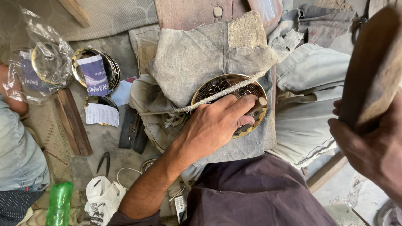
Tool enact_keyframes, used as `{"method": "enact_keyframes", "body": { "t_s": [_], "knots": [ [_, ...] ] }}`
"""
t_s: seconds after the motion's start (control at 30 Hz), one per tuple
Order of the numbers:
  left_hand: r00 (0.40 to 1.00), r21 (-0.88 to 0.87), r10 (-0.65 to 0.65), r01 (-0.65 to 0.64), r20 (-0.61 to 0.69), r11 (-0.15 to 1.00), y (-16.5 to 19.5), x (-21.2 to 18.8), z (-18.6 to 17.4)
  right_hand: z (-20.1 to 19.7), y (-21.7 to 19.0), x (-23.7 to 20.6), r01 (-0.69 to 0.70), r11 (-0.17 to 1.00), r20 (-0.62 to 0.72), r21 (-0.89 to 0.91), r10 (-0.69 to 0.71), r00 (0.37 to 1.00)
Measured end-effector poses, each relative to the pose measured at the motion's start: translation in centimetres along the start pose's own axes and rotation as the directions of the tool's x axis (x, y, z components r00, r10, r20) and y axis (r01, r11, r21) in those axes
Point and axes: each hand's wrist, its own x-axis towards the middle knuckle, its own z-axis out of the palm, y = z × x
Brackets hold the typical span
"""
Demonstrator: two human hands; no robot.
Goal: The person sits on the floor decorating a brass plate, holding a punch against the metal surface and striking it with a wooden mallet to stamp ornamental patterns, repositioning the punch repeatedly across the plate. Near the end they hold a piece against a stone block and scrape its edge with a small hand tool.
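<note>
The left hand (pixel 217 123) pins a thin, stiff, pierced brass plate (pixel 229 104) on padded cloth (pixel 197 62), fingers curled around a small punch, while the right hand (pixel 372 146), at three o'clock, grips a wooden mallet (pixel 374 67).

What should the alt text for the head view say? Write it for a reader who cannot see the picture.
The left hand presses a short rod-like tool onto a round brass plate with pierced patterning, which lies on grey cloth over the person's lap. The right hand holds a wooden mallet raised at the right edge. More plates, pliers and a green bottle lie on the floor.
</note>
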Motion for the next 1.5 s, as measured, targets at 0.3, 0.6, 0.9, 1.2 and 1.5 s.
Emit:
{"method": "enact_keyframes", "body": {
  "t_s": [0.3, 0.6, 0.9, 1.2, 1.5],
  "knots": [
    [0.999, 0.052, 0.031, -0.030, -0.013, 0.998, 0.0, 0.0, -0.2, 0.2, 1.7, -1.3, -0.002, 0.808, 0.033, -0.589, 0.026, 0.999],
    [1.000, 0.054, 0.013, -0.012, -0.021, 0.998, 0.2, 0.0, -0.3, 2.0, 2.7, -2.7, -0.371, 0.859, -0.022, 0.353, 0.405, 0.914],
    [0.999, 0.070, 0.025, -0.023, -0.030, 0.997, 0.0, 0.0, 0.0, 1.7, 1.2, -2.5, 0.002, 0.980, -0.134, -0.200, -0.030, 0.990],
    [1.000, 0.115, 0.012, -0.012, 0.001, 0.993, -0.3, 0.0, 0.5, 1.9, 2.4, -2.7, -0.168, 0.968, -0.017, -0.186, 0.167, 0.986],
    [0.996, 0.094, 0.029, -0.021, -0.082, 0.995, -0.8, -0.4, 0.9, 1.8, 2.1, -0.9, -0.027, 0.967, -0.002, -0.254, 0.027, 1.000]
  ]
}}
